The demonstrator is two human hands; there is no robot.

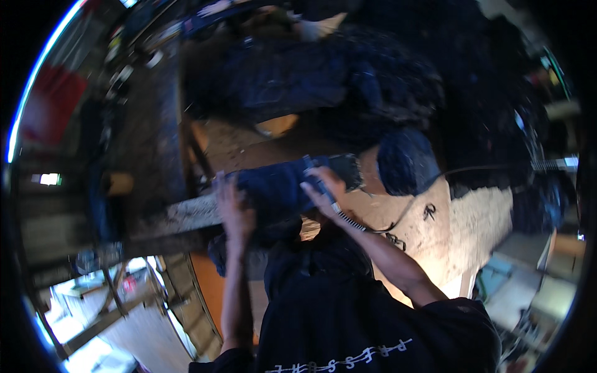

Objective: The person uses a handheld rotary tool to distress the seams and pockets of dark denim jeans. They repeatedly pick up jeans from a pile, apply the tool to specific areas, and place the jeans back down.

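Note:
Dark blue denim-like cloth [273, 186] is drawn over a long narrow board in front of me. My left hand [235, 208] lies flat at the cloth's left end, fingers stretched out and partly smeared by motion. In my right hand [329, 189] is a slim, pen-shaped powered handpiece [309, 164], its tip over the cloth. From its lower end runs a ribbed cable sleeve [351, 222] into a thin cord going off to the right. Whether the tip touches the cloth I cannot tell.
A worn wooden board end [193, 214] sticks out at the left. Beyond lie piles of dark garments [280, 81]. A rolled dark bundle [407, 161] sits right of the cloth. The wooden tabletop [429, 230] carries black thread-like scraps [429, 212]. Wooden framing [106, 323] stands at lower left.

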